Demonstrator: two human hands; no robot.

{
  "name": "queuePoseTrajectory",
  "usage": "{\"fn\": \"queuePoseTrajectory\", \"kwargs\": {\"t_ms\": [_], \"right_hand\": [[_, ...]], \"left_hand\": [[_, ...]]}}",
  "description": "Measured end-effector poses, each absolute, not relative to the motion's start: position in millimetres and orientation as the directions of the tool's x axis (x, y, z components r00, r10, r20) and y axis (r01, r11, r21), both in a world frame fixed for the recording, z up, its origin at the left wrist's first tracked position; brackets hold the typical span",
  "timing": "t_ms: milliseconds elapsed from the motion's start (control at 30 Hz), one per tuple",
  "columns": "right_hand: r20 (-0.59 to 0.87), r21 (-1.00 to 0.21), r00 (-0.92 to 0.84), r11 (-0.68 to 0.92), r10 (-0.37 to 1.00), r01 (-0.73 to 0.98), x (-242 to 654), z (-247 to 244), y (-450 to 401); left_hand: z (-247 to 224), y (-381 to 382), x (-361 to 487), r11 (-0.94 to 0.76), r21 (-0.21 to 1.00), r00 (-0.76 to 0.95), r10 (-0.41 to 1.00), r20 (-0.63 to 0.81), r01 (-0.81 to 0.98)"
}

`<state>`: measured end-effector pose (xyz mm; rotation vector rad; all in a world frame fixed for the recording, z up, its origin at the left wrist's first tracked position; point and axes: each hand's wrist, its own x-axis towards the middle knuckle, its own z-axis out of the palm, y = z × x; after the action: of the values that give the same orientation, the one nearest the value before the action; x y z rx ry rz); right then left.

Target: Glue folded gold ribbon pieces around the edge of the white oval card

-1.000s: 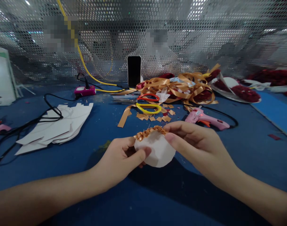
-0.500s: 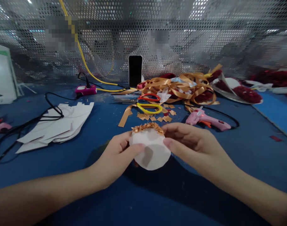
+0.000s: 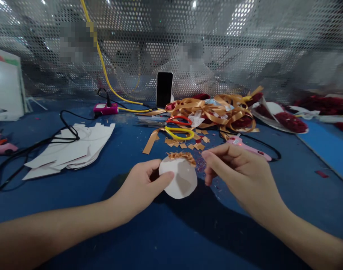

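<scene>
A round white card disc (image 3: 179, 180) is pinched at its left edge by my left hand (image 3: 146, 183), thumb on its face. Folded orange-gold ribbon pieces (image 3: 181, 155) line the disc's upper edge. Just right of the disc, and apart from it, is my right hand (image 3: 237, 172); its thumb and index finger are close together, and whatever may be between them is too small to make out. Beyond the disc lie small cut ribbon squares (image 3: 198, 146) and scissors (image 3: 179, 133) with red and yellow handles. A pink glue gun (image 3: 261, 152) is partly hidden behind my right hand.
White card pieces (image 3: 75, 150) and a black cable (image 3: 51, 140) lie at left. A purple power socket (image 3: 106, 109), an upright phone (image 3: 164, 90) and a heap of gold ribbon (image 3: 216, 112) stand farther back. Dark red fluffy pieces (image 3: 292, 117) are at right.
My right hand has let go of the disc and moved slightly right. The disc remains in my left hand, shifted and turned a little. The view has shifted slightly.
</scene>
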<state>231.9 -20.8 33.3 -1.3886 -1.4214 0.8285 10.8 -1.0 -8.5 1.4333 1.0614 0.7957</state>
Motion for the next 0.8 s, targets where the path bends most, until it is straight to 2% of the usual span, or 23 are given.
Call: {"fn": "queuePoseTrajectory", "kwargs": {"t_ms": [133,200,433,500,633,800], "right_hand": [[0.213,-0.963,0.146,0.183,0.966,0.200,235.9,35.0,-17.5],[0.192,-0.979,0.162,0.176,0.968,0.103,237.8,35.7,-14.6],[0.177,-0.984,0.174,0.171,0.969,0.052,242.4,35.9,-9.3],[0.195,-0.981,0.181,0.188,0.964,0.056,243.1,36.3,-9.0],[0.220,-0.975,0.211,0.209,0.952,0.076,243.9,36.6,-6.9],[0.219,-0.970,0.156,0.199,0.963,0.137,244.1,35.4,-7.9]], "left_hand": [[7.1,1.2,4.3,-0.083,0.869,0.508,0.836,-0.205,0.488],[14.4,0.5,1.0,-0.165,0.806,0.533,0.821,-0.208,0.568],[21.0,7.6,-8.7,-0.466,0.661,0.595,0.803,0.035,0.589],[22.0,12.9,-12.0,-0.488,0.639,0.547,0.828,0.124,0.594],[23.4,24.0,-19.0,-0.397,0.711,0.335,0.912,0.236,0.581],[12.3,35.7,-22.1,-0.262,0.870,0.315,0.940,0.132,0.418]]}}
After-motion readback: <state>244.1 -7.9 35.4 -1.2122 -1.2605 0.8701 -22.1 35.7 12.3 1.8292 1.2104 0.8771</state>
